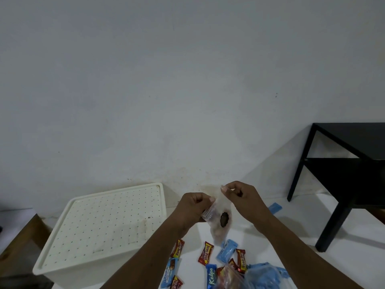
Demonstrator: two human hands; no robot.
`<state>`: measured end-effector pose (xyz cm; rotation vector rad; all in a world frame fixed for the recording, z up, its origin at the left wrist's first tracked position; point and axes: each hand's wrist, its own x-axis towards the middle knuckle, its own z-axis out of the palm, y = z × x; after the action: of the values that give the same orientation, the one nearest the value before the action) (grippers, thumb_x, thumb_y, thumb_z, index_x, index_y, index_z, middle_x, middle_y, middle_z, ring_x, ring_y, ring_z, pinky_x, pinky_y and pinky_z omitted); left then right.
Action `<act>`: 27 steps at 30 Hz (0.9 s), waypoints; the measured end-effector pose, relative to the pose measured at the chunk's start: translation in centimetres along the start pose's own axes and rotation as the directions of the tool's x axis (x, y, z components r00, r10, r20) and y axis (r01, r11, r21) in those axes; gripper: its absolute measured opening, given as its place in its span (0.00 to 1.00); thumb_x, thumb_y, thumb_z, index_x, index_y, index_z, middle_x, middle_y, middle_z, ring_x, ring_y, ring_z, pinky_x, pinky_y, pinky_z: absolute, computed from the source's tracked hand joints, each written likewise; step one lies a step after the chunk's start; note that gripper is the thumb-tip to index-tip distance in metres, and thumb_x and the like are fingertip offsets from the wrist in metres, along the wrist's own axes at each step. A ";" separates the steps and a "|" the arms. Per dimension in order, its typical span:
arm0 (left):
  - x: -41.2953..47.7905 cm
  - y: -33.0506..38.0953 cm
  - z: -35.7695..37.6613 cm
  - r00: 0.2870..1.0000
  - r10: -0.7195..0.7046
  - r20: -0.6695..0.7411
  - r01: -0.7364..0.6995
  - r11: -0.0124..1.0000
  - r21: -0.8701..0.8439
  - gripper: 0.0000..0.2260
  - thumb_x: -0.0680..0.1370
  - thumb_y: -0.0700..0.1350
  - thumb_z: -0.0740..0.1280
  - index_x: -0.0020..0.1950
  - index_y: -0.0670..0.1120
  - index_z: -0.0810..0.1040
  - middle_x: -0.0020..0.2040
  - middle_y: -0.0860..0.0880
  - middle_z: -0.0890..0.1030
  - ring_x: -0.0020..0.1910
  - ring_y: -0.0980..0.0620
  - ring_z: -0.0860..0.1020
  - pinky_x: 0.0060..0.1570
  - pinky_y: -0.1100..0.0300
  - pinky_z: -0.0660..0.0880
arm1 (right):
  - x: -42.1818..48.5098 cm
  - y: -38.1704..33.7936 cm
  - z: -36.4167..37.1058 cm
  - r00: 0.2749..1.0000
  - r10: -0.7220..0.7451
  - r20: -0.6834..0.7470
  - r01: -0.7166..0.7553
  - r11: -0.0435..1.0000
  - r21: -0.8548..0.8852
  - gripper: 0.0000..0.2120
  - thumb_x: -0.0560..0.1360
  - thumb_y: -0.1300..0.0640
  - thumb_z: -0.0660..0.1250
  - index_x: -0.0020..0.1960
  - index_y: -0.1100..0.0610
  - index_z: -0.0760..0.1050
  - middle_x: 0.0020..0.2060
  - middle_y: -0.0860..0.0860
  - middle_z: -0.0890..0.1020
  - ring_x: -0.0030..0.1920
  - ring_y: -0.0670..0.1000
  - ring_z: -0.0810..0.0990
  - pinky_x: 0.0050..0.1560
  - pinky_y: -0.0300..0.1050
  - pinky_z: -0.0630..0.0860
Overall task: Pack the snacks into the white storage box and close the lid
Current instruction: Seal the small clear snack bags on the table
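The white storage box (98, 265) stands at the left with its perforated lid (108, 222) on it. In front of me my left hand (193, 207) and my right hand (241, 195) both pinch the top of a clear plastic bag (220, 224) that hangs between them, a dark brown snack inside. Below the bag, several wrapped snacks lie on the white surface: a red Beng-beng bar (205, 253), a blue Kalpa bar (211, 277), a light blue packet (227, 250) and more red bars (177, 248).
A black side table (354, 163) stands at the right against the wall. A crumpled blue plastic bag (264, 276) lies at the bottom right, and one blue packet (275, 207) rests apart near the table's leg. A brown surface (18, 236) shows at the far left.
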<state>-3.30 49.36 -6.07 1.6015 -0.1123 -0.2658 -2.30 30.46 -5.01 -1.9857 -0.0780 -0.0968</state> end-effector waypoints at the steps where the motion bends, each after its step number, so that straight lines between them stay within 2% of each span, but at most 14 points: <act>1: 0.0 -0.1 0.4 0.999 0.046 -0.011 -0.045 0.997 0.062 0.09 0.79 0.46 0.68 0.44 0.43 0.84 0.47 0.36 0.84 0.44 0.42 0.83 0.47 0.52 0.81 | -0.3 0.0 0.2 1.000 0.023 -0.021 -0.022 0.999 0.028 0.11 0.74 0.43 0.69 0.43 0.50 0.81 0.30 0.55 0.77 0.31 0.47 0.73 0.35 0.41 0.72; 4: 0.3 -0.7 1.5 0.989 0.145 -0.030 -0.134 0.963 0.234 0.10 0.79 0.46 0.68 0.41 0.45 0.84 0.38 0.43 0.83 0.35 0.53 0.78 0.39 0.61 0.77 | -0.7 0.1 0.8 0.994 0.099 0.040 -0.106 0.970 0.219 0.04 0.77 0.56 0.69 0.50 0.55 0.80 0.31 0.54 0.83 0.31 0.49 0.79 0.31 0.39 0.74; 6: 0.9 -1.2 1.9 0.982 0.174 -0.070 -0.147 0.945 0.292 0.11 0.80 0.46 0.67 0.41 0.44 0.84 0.35 0.45 0.83 0.33 0.55 0.77 0.37 0.60 0.75 | -0.6 0.6 0.6 0.991 0.111 0.074 -0.128 0.947 0.296 0.06 0.78 0.61 0.66 0.53 0.56 0.79 0.33 0.55 0.84 0.34 0.51 0.81 0.34 0.42 0.77; 9: 1.8 -1.7 2.8 0.976 0.189 -0.112 -0.146 0.939 0.311 0.11 0.80 0.46 0.66 0.40 0.44 0.83 0.35 0.46 0.82 0.33 0.54 0.76 0.38 0.57 0.75 | -0.3 1.8 -0.3 0.989 0.119 0.091 -0.145 0.915 0.377 0.09 0.80 0.63 0.63 0.57 0.56 0.79 0.34 0.55 0.83 0.36 0.51 0.82 0.41 0.46 0.80; 12: 2.9 -2.2 4.4 0.976 0.183 -0.122 -0.135 0.938 0.320 0.06 0.79 0.46 0.67 0.44 0.47 0.80 0.39 0.44 0.84 0.37 0.48 0.80 0.43 0.50 0.79 | 0.2 3.1 -1.0 0.983 0.179 0.030 -0.175 0.888 0.425 0.11 0.81 0.65 0.59 0.56 0.57 0.79 0.34 0.56 0.82 0.37 0.53 0.81 0.45 0.50 0.80; 15: 3.9 -3.1 5.8 0.973 0.199 -0.121 -0.154 0.939 0.307 0.04 0.77 0.47 0.68 0.45 0.48 0.76 0.41 0.43 0.82 0.41 0.42 0.81 0.42 0.50 0.81 | 1.3 4.6 -1.9 0.945 0.309 -0.107 -0.220 0.844 0.489 0.12 0.80 0.66 0.59 0.52 0.57 0.80 0.35 0.58 0.81 0.36 0.53 0.80 0.41 0.46 0.80; 18: 4.4 -4.5 7.3 0.985 0.160 -0.059 -0.126 0.917 0.378 0.09 0.77 0.45 0.69 0.38 0.45 0.83 0.45 0.51 0.84 0.45 0.53 0.82 0.45 0.64 0.78 | 3.0 6.6 -3.0 0.880 0.448 -0.157 -0.277 0.754 0.596 0.12 0.78 0.68 0.58 0.52 0.58 0.78 0.36 0.59 0.81 0.35 0.54 0.80 0.39 0.45 0.77; 20: 5.2 -6.0 8.5 0.992 0.127 -0.013 -0.111 0.904 0.413 0.05 0.76 0.46 0.71 0.41 0.49 0.86 0.52 0.56 0.83 0.49 0.59 0.80 0.51 0.67 0.76 | 4.2 7.9 -3.6 0.850 0.519 -0.090 -0.354 0.688 0.633 0.12 0.77 0.69 0.58 0.52 0.59 0.78 0.35 0.59 0.81 0.35 0.54 0.80 0.38 0.45 0.76; 22: 6.6 -7.6 9.4 0.989 0.142 -0.031 -0.112 0.879 0.463 0.07 0.77 0.46 0.70 0.52 0.50 0.85 0.56 0.55 0.82 0.53 0.60 0.79 0.53 0.63 0.77 | 5.4 9.3 -3.8 0.839 0.544 0.027 -0.437 0.643 0.629 0.10 0.77 0.67 0.60 0.53 0.58 0.77 0.35 0.58 0.82 0.36 0.54 0.81 0.38 0.47 0.75; 23: 7.7 -8.4 9.8 0.987 0.138 -0.076 -0.085 0.874 0.479 0.08 0.78 0.45 0.68 0.56 0.49 0.84 0.57 0.54 0.83 0.54 0.58 0.80 0.52 0.62 0.78 | 6.0 10.2 -4.0 0.835 0.548 0.051 -0.469 0.660 0.587 0.08 0.78 0.64 0.62 0.54 0.57 0.76 0.37 0.56 0.83 0.38 0.54 0.81 0.40 0.47 0.74; 25: 9.9 -9.5 10.2 0.982 0.073 -0.175 0.009 0.904 0.428 0.11 0.78 0.38 0.66 0.55 0.48 0.84 0.55 0.53 0.84 0.49 0.53 0.83 0.46 0.63 0.79 | 7.4 12.7 -4.7 0.860 0.511 -0.006 -0.467 0.791 0.394 0.08 0.77 0.58 0.66 0.56 0.53 0.74 0.41 0.53 0.81 0.41 0.51 0.79 0.42 0.45 0.73; 27: 12.2 -10.4 10.4 0.972 -0.027 -0.234 0.108 0.934 0.340 0.14 0.76 0.31 0.64 0.51 0.46 0.85 0.50 0.51 0.85 0.40 0.53 0.82 0.45 0.60 0.78 | 8.7 15.5 -5.5 0.905 0.425 0.030 -0.419 0.875 0.243 0.09 0.75 0.59 0.69 0.52 0.50 0.73 0.44 0.52 0.79 0.43 0.50 0.77 0.43 0.43 0.72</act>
<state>5.03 36.97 -17.89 1.9831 0.0771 -0.1177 7.73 19.32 -15.95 -1.7112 0.3477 0.1665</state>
